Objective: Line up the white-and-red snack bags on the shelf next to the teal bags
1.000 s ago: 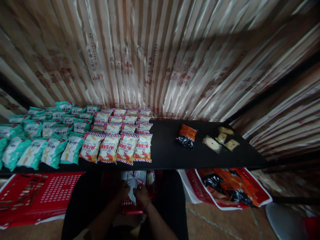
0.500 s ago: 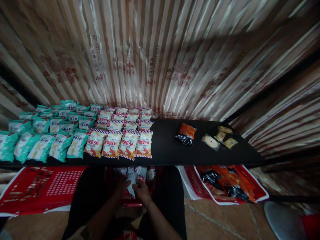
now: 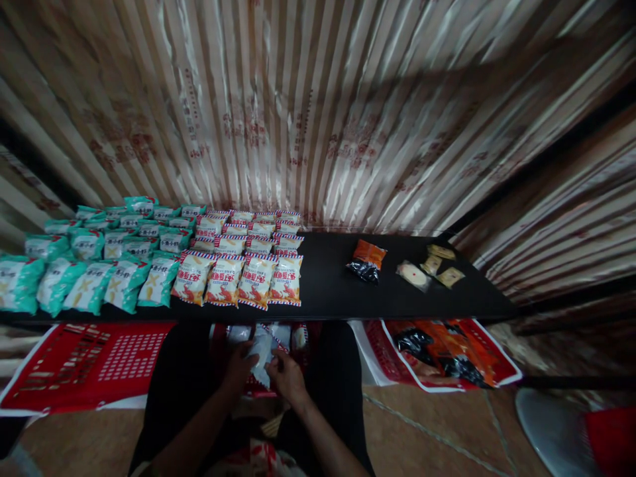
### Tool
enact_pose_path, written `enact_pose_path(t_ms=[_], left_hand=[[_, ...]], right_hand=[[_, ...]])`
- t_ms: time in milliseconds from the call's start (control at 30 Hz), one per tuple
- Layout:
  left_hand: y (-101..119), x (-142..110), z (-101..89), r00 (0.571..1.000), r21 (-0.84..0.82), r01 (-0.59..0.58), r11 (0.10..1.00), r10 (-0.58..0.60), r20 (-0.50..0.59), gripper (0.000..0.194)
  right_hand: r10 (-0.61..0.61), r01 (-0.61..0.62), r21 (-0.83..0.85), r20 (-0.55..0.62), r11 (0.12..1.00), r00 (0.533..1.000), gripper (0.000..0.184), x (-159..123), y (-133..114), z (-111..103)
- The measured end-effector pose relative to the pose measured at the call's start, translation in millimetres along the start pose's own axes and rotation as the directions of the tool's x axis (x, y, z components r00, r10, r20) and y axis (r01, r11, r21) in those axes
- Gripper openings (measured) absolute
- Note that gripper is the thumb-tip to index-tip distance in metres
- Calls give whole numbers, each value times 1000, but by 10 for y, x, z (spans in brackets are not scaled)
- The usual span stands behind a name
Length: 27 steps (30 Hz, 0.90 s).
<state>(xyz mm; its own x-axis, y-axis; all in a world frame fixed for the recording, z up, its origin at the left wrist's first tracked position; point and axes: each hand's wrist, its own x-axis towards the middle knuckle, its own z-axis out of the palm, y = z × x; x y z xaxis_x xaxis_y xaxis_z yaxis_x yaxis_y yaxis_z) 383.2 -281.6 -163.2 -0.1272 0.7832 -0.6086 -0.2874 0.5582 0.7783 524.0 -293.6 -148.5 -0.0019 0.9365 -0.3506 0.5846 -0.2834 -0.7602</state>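
Between my knees, my left hand point(image 3: 242, 364) and my right hand point(image 3: 287, 376) hold a pale, silvery snack bag point(image 3: 260, 352) from its two sides. Fingers of both hands are closed on its edges. Below and behind it is a red basket point(image 3: 217, 334) with several more snack bags point(image 3: 299, 336) in it, partly hidden by my hands and the table edge. On the black table point(image 3: 328, 291) above stand rows of white-and-red snack bags point(image 3: 255, 280), with rows of teal snack bags point(image 3: 85, 286) to their left.
An orange-and-black bag point(image 3: 366, 260), a round white packet point(image 3: 413, 275) and several small yellowish packets point(image 3: 450, 277) lie on the table's right. Red baskets flank my legs, one at left point(image 3: 89, 364), one at right point(image 3: 501, 381) with orange bags. A grey stool point(image 3: 549, 424) stands lower right.
My view has shifted slightly. Both hands still grip the silvery bag, which is a little more upright, and my right hand's fingers have moved slightly along its edge.
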Motion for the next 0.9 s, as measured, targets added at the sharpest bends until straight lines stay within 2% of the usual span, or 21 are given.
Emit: enact_pose_path(t_ms=[167, 400, 533, 667, 767, 900], left_hand=[[61, -111, -39, 999, -29, -40, 999, 40, -2, 47], [148, -260, -95, 997, -65, -14, 998, 19, 79, 52], [227, -360, -92, 994, -104, 42, 994, -31, 108, 54], [367, -501, -96, 987, -138, 54, 989, -32, 157, 56], [487, -605, -111, 982, -98, 85, 992, -67, 179, 57], [579, -675, -137, 975, -39, 111, 993, -101, 199, 59]], right_hand=[[-115, 108, -88, -90, 990, 989, 38, -104, -29, -40], [-218, 196, -143, -155, 970, 964, 52, -215, -85, -131], [-286, 267, -145, -130, 953, 949, 62, -253, -66, -178], [-309, 296, -147, -80, 944, 948, 64, -277, -52, -219], [-341, 330, -156, -55, 931, 938, 65, -290, -59, -255], [-429, 421, -154, -22, 894, 903, 65, -316, -100, -319]])
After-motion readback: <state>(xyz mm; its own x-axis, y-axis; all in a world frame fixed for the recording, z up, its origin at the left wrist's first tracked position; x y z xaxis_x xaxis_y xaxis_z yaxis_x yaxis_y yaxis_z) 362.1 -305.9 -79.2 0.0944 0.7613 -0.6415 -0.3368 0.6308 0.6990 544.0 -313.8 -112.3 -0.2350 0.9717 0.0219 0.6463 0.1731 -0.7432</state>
